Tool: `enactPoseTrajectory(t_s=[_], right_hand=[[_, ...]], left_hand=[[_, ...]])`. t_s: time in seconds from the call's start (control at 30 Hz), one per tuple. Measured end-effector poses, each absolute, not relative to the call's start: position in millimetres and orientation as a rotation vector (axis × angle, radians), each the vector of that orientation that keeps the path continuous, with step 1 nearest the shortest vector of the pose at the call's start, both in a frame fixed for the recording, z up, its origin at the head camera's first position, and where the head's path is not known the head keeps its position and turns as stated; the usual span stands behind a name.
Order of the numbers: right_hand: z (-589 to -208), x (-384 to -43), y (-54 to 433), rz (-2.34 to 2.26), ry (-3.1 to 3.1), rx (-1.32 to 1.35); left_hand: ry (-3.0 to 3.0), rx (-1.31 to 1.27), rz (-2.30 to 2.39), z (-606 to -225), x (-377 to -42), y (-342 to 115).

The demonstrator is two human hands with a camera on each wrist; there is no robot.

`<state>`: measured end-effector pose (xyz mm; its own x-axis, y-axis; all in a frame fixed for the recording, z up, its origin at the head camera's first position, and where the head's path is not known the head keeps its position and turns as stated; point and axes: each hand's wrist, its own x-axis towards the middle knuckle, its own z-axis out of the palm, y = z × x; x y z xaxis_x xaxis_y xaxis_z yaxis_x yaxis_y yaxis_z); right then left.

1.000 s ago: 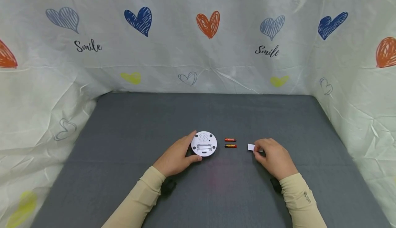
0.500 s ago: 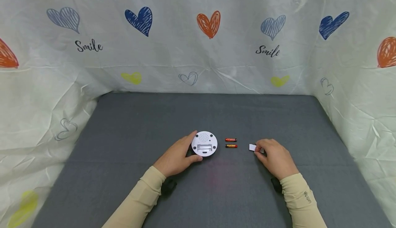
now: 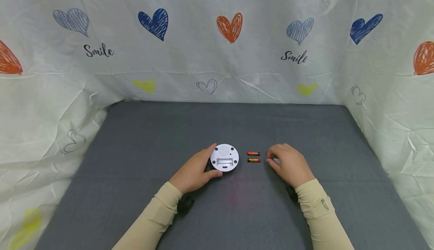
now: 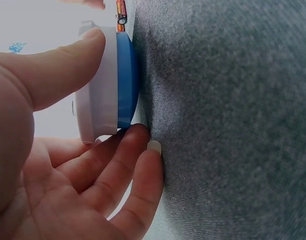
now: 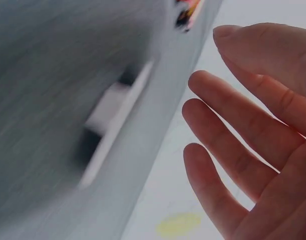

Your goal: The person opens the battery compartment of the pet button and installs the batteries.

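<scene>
A round white device (image 3: 224,150) with a blue lower side (image 4: 126,80) lies with its speaker holes and uncovered battery bay facing up. My left hand (image 3: 194,170) holds it by the rim, thumb on the near side and fingers round the far edge. Two red-and-black batteries (image 3: 253,160) lie side by side to its right. Beyond them, my right hand (image 3: 289,164) hovers with relaxed, parted fingers and nothing between them. Below that hand, a small white battery cover (image 5: 111,112) rests on the cloth, blurred in the right wrist view and mostly hidden in the head view.
A grey cloth (image 3: 162,129) covers the table. White sheeting (image 3: 254,65) with printed hearts and "Smile" lettering encloses the back and both sides. A dark wrist-worn item (image 3: 185,205) sits below the left wrist, and another (image 3: 292,193) by the right.
My right hand has let go of the white battery cover and shifted left toward the batteries. The left hand keeps holding the round device in place.
</scene>
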<state>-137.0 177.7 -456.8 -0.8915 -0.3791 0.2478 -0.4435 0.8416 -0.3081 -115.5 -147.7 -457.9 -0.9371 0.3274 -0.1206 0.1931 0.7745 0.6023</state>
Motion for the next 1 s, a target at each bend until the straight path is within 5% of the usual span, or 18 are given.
enactPoseTrajectory(t_s=[1.0], right_hand=[[-466,-161,133,0.553,-2.877,0.657]], left_hand=[[2.745,0.377,0.916,-457,-113,-147]])
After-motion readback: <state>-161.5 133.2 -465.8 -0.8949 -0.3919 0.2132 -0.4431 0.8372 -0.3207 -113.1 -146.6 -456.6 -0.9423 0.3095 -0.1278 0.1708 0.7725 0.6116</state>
